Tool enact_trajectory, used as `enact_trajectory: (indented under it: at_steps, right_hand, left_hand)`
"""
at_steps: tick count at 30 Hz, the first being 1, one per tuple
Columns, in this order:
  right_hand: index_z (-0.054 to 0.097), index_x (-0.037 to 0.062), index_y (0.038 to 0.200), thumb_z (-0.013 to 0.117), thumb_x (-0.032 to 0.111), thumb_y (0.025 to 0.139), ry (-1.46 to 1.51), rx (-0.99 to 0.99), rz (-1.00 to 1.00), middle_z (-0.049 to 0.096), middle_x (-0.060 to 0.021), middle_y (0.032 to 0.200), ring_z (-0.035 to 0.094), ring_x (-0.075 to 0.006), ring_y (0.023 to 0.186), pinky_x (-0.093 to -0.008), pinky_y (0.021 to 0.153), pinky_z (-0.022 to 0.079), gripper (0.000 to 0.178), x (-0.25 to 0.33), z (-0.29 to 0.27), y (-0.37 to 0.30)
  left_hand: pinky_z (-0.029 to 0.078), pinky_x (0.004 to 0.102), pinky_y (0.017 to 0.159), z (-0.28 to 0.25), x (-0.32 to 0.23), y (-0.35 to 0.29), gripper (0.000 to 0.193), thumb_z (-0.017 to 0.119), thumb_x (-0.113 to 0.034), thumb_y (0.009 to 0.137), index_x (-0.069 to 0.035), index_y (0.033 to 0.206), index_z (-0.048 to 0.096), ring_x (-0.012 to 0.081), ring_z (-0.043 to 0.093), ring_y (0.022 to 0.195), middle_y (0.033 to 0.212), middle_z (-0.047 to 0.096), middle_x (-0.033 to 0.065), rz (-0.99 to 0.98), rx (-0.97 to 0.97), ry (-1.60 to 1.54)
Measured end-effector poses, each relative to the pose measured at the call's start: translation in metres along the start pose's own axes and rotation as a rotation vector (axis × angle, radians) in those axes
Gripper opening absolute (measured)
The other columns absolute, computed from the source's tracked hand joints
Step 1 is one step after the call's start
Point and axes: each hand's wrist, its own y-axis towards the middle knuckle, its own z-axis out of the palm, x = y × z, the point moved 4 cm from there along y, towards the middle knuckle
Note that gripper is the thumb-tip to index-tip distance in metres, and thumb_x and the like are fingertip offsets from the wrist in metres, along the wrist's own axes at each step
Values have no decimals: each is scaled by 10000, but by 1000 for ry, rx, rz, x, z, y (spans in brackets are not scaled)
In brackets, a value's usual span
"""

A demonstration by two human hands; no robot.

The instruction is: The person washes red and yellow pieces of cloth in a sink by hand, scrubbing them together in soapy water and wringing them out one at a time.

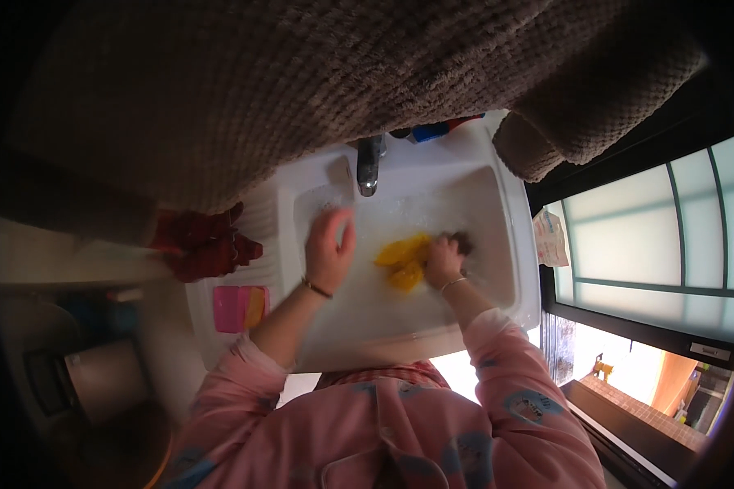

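Observation:
A white sink basin (pixel 400 326) holds cloudy water. In it lies a wet yellow cloth (pixel 404 259), bunched up, with a small dark item (pixel 463 241) at its right whose kind I cannot make out. My right hand (pixel 443 259) has its fingers bent and closed on the right end of the yellow cloth. My left hand (pixel 330 254) is over the left part of the basin, empty, with its thumb apart from the fingers. Above the basin's far edge stands a metal tap (pixel 369 167); I see no stream from it.
A pink soap box (pixel 228 308) with a yellowish bar (pixel 255 306) rests on the ridged left ledge. Dark red cloth (pixel 216 248) lies behind it. A large brown textured towel (pixel 326 73) hangs across the top. A blue and red container (pixel 440 130) stands behind the sink; a frosted window (pixel 644 236) is at right.

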Motion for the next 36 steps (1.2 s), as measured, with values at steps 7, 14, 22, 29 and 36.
enact_trajectory:
  at_steps: [7, 14, 22, 29, 36]
  right_hand:
    - [587, 33, 919, 621, 48, 696, 545, -110, -659, 560, -160, 943, 509, -344, 960, -425, 847, 437, 225, 76, -91, -60]
    - [580, -9, 927, 661, -66, 654, 911, 126, -741, 587, -162, 953, 554, -323, 951, -357, 807, 461, 291, 95, -149, -97]
    - [522, 9, 1004, 502, -13, 753, 1455, 458, -255, 588, -88, 1016, 561, -166, 917, -288, 807, 463, 253, 63, -142, -41]
    - [505, 27, 1153, 501, 300, 910, 1915, 623, -164, 576, -97, 1071, 558, -206, 971, -318, 884, 440, 365, 49, -53, -41]
    - [373, 69, 1313, 514, 580, 808, 2585, 741, -302, 475, -152, 1267, 463, -270, 1164, -401, 1002, 364, 732, 117, -121, -73]
  left_hand:
    - [493, 388, 793, 82, 31, -116, 309, 530, -386, 892, -91, 981, 552, 208, 602, 868, 898, 604, 73, -1736, 781, -1281]
    - [466, 321, 820, 114, 30, -98, 280, 432, -323, 938, -66, 945, 542, 190, 579, 924, 979, 611, 65, -1190, 688, -1942]
    - [419, 522, 846, 79, -26, -97, 518, 578, -531, 785, -179, 1161, 517, 185, 554, 1000, 1126, 576, 38, -1172, 837, -2137]
    - [499, 446, 776, 84, -24, -92, 503, 602, -413, 789, -132, 1193, 496, 253, 571, 974, 1095, 588, 80, -1162, 796, -2148]
    - [507, 406, 794, 74, -56, -87, 668, 602, -436, 786, -99, 1312, 364, 328, 505, 1087, 1239, 461, 208, -1084, 483, -2460]
